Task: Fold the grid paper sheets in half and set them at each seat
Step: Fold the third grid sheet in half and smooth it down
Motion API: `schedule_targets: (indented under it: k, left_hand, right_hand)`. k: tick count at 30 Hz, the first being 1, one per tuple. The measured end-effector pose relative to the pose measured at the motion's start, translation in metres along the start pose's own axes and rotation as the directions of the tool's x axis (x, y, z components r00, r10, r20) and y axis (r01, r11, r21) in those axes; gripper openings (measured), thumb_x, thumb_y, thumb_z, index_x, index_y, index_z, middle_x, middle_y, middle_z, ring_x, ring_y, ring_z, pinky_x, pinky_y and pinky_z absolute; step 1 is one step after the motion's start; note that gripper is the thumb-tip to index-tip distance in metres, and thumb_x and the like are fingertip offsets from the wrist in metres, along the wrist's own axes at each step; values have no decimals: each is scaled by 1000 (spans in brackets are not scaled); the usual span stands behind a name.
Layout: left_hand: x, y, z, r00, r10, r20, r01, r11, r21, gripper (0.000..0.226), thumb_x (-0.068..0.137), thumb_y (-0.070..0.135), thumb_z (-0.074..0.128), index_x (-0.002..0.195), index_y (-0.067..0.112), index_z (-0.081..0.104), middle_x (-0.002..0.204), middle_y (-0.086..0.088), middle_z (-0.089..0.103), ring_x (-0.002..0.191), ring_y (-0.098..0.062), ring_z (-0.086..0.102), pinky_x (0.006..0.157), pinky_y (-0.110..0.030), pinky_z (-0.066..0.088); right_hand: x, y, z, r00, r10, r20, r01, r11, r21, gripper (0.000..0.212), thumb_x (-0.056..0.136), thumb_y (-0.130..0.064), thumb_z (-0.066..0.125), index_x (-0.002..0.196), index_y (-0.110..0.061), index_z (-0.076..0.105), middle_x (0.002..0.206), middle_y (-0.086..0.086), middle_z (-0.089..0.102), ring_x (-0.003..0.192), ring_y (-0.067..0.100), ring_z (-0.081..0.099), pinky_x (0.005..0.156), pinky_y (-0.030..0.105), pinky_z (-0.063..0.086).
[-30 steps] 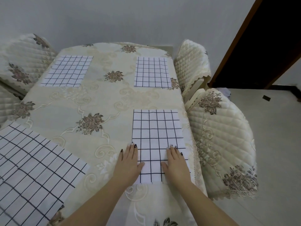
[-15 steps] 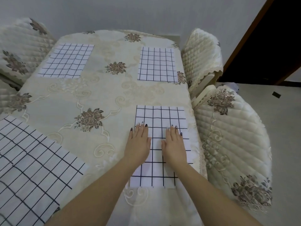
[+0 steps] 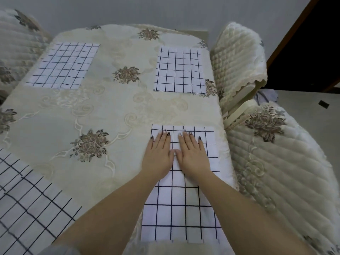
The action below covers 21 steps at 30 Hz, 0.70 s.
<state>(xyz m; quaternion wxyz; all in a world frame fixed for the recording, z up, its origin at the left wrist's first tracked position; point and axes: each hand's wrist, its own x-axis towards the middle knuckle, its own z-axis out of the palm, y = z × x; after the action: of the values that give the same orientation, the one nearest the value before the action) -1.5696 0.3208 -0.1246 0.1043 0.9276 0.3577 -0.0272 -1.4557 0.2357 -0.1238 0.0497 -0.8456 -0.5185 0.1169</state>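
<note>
A folded white sheet with a black grid (image 3: pixel 181 210) lies at the near right seat of the table. My left hand (image 3: pixel 158 155) and my right hand (image 3: pixel 193 153) rest flat on its far half, side by side, thumbs touching, fingers straight and close together, holding nothing. Two more folded grid sheets lie at the far seats: one at the far right (image 3: pixel 180 69) and one at the far left (image 3: pixel 63 66). A larger grid sheet (image 3: pixel 27 203) lies at the near left, cut off by the frame edge.
The table wears a cream embroidered cloth (image 3: pixel 103 115) with brown flower motifs. Quilted chair covers stand close along the right side (image 3: pixel 281 162) and far right (image 3: pixel 237 57), and another at the far left (image 3: pixel 14 45). A dark doorway (image 3: pixel 312 43) opens at the right.
Both hands slid away from me along the near right sheet, from its near edge to its far half, and came together until the thumbs touch. The camera moved forward.
</note>
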Motion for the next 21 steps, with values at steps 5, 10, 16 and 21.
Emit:
schedule_targets:
  k: [5, 10, 16, 21]
  left_hand:
    - [0, -4, 7, 997, -28, -70, 30, 999, 29, 73, 90, 55, 9, 153, 19, 17, 162, -6, 13, 150, -24, 5, 121, -46, 3]
    - [-1, -8, 7, 996, -82, -36, 84, 995, 51, 77, 86, 63, 2, 154, 27, 3, 163, -4, -2, 150, -21, -8, 120, -47, -5]
    - [-19, -29, 3, 989, -147, -36, 148, 988, 46, 76, 87, 59, -2, 154, 23, 4, 163, 0, 4, 150, -21, -3, 119, -50, -4]
    - [-61, -39, -6, 976, -205, -69, 199, 977, -77, 66, 96, 46, 8, 154, 15, 12, 162, -4, 9, 150, -24, 1, 118, -50, -3]
  right_hand:
    - [-1, 5, 4, 994, 102, -23, -103, 994, -21, 68, 96, -58, 10, 153, -23, -1, 161, 1, -11, 148, 16, -12, 121, 42, -7]
    - [-8, 22, -1, 984, 177, -13, -178, 984, -10, 72, 95, -60, 11, 152, -21, -7, 161, 0, -13, 148, 16, -13, 120, 39, -8]
    - [-31, 53, -12, 970, 244, 0, -244, 969, -36, 67, 99, -52, 12, 152, -16, -6, 162, 2, -9, 149, 17, -10, 121, 40, -5]
    - [-71, 48, -16, 964, 264, -25, -263, 963, 53, 64, 100, -47, 12, 152, -12, -1, 162, 2, -4, 149, 17, -5, 120, 35, -4]
